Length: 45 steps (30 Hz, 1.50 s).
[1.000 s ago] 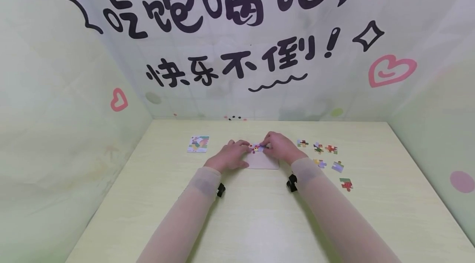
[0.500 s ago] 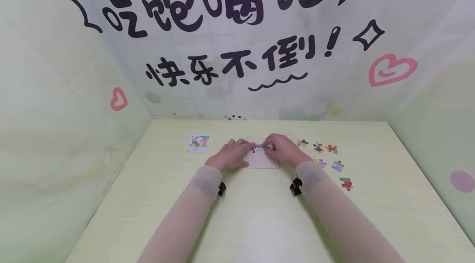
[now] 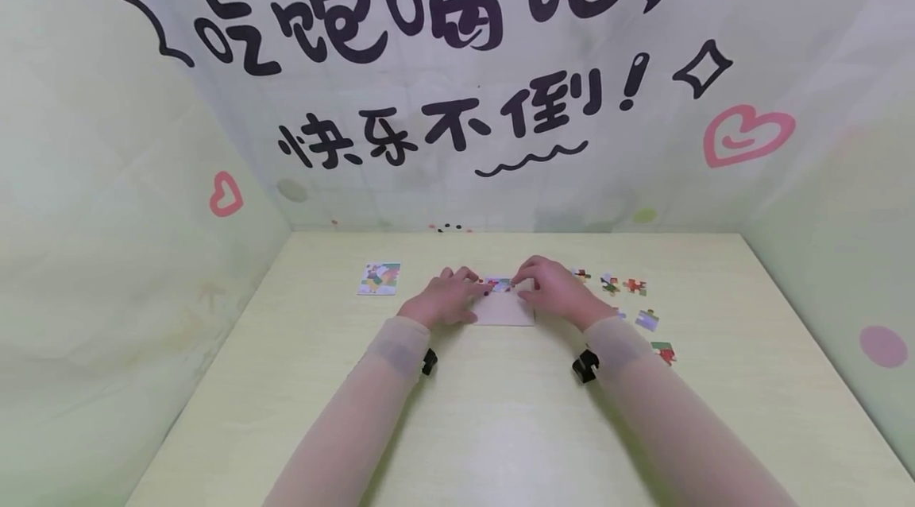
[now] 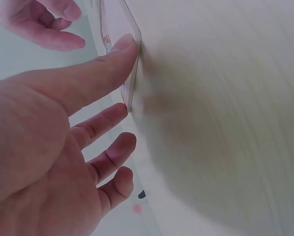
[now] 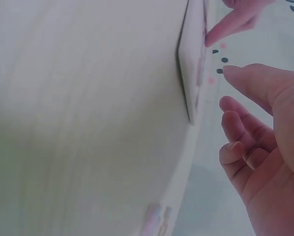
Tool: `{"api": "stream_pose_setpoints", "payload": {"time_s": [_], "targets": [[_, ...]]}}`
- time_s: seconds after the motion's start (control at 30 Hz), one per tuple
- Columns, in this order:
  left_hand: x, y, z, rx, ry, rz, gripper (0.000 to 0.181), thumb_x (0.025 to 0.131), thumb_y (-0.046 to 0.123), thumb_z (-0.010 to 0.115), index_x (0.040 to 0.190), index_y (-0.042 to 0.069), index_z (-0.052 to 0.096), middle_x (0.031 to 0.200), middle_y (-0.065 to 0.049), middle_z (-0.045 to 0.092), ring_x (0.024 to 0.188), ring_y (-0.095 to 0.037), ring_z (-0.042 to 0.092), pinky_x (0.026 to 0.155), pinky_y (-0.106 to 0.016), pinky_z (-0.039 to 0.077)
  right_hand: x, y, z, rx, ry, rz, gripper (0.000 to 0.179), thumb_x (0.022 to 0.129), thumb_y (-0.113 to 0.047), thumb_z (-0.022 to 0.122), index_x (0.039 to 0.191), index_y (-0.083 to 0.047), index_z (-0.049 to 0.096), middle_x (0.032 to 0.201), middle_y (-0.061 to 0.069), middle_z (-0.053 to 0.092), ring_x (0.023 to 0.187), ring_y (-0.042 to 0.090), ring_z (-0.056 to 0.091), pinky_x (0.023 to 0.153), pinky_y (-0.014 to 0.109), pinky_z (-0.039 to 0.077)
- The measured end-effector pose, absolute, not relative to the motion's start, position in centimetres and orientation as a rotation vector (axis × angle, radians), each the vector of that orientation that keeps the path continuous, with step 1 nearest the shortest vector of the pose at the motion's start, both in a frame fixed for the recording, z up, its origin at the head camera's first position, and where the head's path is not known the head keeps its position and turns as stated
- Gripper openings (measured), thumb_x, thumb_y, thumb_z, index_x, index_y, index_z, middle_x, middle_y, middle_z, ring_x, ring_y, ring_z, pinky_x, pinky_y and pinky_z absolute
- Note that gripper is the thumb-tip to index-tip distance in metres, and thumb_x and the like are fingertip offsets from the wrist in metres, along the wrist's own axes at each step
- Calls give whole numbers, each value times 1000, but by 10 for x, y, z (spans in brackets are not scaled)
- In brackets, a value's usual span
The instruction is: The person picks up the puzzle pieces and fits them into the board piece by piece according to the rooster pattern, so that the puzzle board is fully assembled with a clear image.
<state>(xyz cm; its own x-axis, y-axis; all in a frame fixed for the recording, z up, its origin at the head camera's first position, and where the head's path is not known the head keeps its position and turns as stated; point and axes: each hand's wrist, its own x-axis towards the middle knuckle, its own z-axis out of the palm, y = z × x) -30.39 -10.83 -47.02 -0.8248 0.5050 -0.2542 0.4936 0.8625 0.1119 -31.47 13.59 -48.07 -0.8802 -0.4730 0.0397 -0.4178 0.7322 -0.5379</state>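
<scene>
A pale, flat puzzle tray [image 3: 503, 312] lies mid-table with joined, colourful puzzle pieces [image 3: 500, 285] along its far side. At its left edge, my left hand [image 3: 445, 300] stretches its index finger over those pieces. Its thumb touches the tray's near-left corner, and another fingertip meets the far-left corner in the left wrist view. Just off the tray's right side hovers my right hand [image 3: 557, 288]. Its thumb and fingers stand apart with nothing between them in the right wrist view, the outer fingers loosely bent.
Several loose puzzle pieces, including a lilac piece [image 3: 646, 320] and a red-green piece [image 3: 663, 353], lie to the right, partly behind the right arm. A small picture card [image 3: 380, 278] lies at back left. A printed cloth wall [image 3: 400, 197] borders the table's far edge.
My right hand has let go of a puzzle piece at the tray's far side and drawn back to the right. My left hand has stayed at the tray, its index finger now further over the pieces.
</scene>
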Motion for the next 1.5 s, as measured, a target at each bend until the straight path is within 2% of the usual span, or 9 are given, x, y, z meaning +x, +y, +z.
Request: {"api": "stream_pose_setpoints", "payload": {"time_s": [0.5,0.73,1.03,1.2,1.3,1.37,1.43,1.5], "targets": [[-303,-105,-468,719,2751,101,64,96,35,73,155,32,48,160,-3,42,135,-31,43,112,-50,42,-278,188,-466,-740,2937,-783,24,94,-15,76,117,-9,77,124,9,65,104,30,67,91,48,58],[-303,-105,-470,710,2749,100,64,95,36,74,154,34,48,159,-2,43,136,-30,43,113,-50,42,-259,215,-468,-688,2961,-823,22,95,-16,74,117,-11,77,128,9,66,98,23,66,86,42,58],[-302,-105,-473,732,2743,106,63,96,34,74,154,32,50,158,-2,45,132,-29,45,111,-49,43,-246,231,-469,-610,2957,-832,20,94,-21,77,112,-13,78,115,3,69,88,17,61,76,34,55],[-302,-105,-473,734,2740,109,63,96,35,74,154,33,49,158,-2,44,132,-30,44,111,-48,43,-243,238,-468,-580,2958,-803,23,92,-14,77,115,-10,78,118,9,69,87,16,63,76,34,55],[-302,-106,-472,728,2743,124,64,96,34,74,155,34,48,159,-2,43,134,-30,43,112,-49,43,-242,243,-468,-573,2964,-788,24,93,-12,76,117,-9,77,126,15,68,90,21,65,77,35,54],[-303,-106,-472,719,2747,130,65,96,34,74,155,35,47,159,-1,42,135,-30,43,112,-48,43,-241,246,-468,-577,2973,-775,23,93,-13,75,116,-9,76,130,18,67,98,28,66,79,38,54],[-303,-107,-471,713,2751,129,65,96,34,74,155,35,47,159,-1,42,135,-29,42,112,-48,43,-240,249,-469,-586,2972,-759,23,94,-14,74,116,-9,76,129,18,67,97,28,65,79,38,54],[-303,-107,-471,716,2752,119,64,97,34,73,155,34,47,159,-1,42,134,-29,43,112,-48,43,-238,253,-467,-580,2964,-751,23,94,-15,74,116,-9,76,128,18,67,89,24,63,73,35,54]]}}
